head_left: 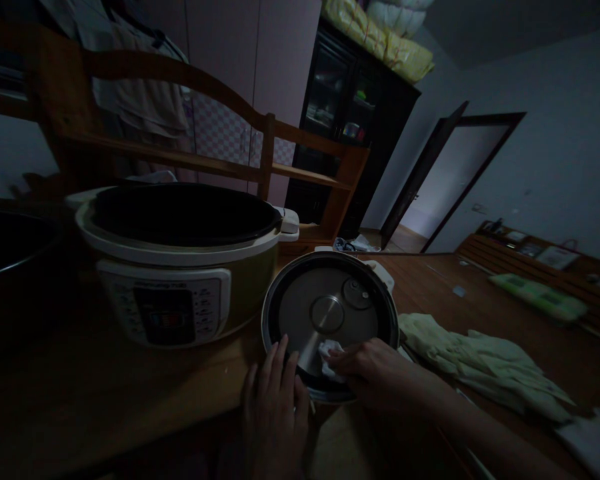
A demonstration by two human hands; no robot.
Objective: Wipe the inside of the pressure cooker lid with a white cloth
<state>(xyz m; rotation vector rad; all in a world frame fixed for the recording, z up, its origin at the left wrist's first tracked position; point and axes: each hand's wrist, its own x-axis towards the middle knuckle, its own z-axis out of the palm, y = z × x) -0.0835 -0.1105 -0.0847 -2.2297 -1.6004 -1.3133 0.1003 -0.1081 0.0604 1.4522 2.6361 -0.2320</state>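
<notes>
A round cooker lid (pixel 300 307) lies with its metal inner face up at the table's edge. My right hand (pixel 375 373) is closed on a crumpled white tissue (pixel 330 357) and presses it against the lower part of that metal face. My left hand (pixel 277 400) rests on the lid's near left rim, its fingers stretched out. To the left stands the electric cooker (pixel 250 273), green and white, with a control panel on its front. Its top is uncovered and the inside looks dark.
A dark pot (pixel 20 260) stands at the far left of the wooden table (pixel 180 380). Behind is a wooden rack (pixel 270 147). On the brown surface to the right lie a pale green cloth (pixel 475 360) and a green package (pixel 537 297). A door (pixel 425 173) stands ajar.
</notes>
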